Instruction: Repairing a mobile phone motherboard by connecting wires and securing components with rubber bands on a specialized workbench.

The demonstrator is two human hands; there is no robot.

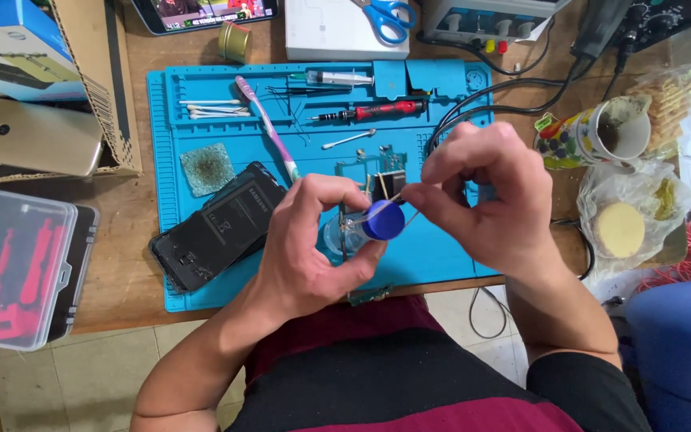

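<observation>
blue cap (383, 220) on a small clear bottle (344, 236), that's what i see the left hand (313, 240) wrapped around, fingers closed on the bottle, held up over the front of the blue mat (201, 292) just above the lap. right hand (485, 196) is pinched narrow on a thin stick (388, 198), looks like a swab or applicator, its tip right at the cap. can't tell if the cap is fully screwed on or loose.

risks as i judge them: bottle is held in the air and slightly tilted, so if the cap is open the liquid could spill onto the small circuit board (377, 172) lying on the mat right behind the hands, or onto the open black phone (217, 228) to the left. a piece of board (371, 295) also sits at the surface edge under the left hand, a bump of the wrist could knock it off to the floor. the stick is thin, too much pinch and it bends or snaps. black cables (513, 88) run close by the right hand, a snag there could drag things. toothbrush (265, 124) and screwdriver (369, 112) are well apart, no worry.
</observation>
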